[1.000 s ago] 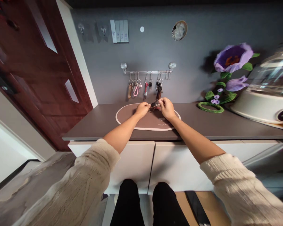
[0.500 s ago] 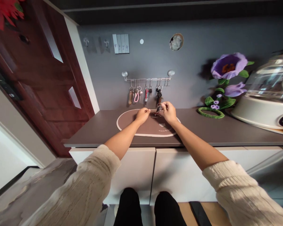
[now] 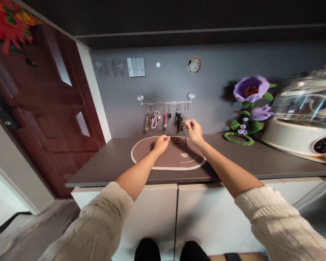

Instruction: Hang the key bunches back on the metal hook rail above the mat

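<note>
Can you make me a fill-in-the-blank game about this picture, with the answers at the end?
1. The right hand holds a bunch of ____.
2. The looped strap hanging from the rail is ____.
3. The biggest flower has ____ petals.
4. The edge of the mat is ____ than its middle.

Missing words: keys; pink; purple; lighter.

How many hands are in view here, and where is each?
2: the left hand is over the brown mat; the right hand pinches a key ring below the right end of the rail. No others show.
</note>
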Tool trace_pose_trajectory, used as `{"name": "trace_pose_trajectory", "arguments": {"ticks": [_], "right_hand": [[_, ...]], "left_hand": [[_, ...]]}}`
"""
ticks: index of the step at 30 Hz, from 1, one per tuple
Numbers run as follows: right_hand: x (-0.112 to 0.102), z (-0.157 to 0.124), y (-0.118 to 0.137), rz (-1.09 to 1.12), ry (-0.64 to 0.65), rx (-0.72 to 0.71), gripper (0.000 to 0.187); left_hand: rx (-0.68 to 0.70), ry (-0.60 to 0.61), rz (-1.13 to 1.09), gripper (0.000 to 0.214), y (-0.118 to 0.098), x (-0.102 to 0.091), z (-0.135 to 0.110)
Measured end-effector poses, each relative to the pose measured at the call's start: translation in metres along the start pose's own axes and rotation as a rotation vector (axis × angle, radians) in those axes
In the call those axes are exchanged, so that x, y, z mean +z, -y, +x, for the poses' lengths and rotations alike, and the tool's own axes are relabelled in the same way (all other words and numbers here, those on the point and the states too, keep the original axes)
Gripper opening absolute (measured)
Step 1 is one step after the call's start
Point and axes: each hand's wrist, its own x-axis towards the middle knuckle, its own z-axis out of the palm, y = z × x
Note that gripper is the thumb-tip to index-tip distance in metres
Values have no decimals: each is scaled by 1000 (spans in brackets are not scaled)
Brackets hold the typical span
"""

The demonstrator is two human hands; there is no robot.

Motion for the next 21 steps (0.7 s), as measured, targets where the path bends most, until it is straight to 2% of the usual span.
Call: {"name": "trace_pose_trajectory", "arguments": {"ticks": [21], "right_hand": [[6, 51, -19, -4, -125, 33, 22]], "left_hand": [[9, -13, 46, 24, -3, 3, 1]]}}
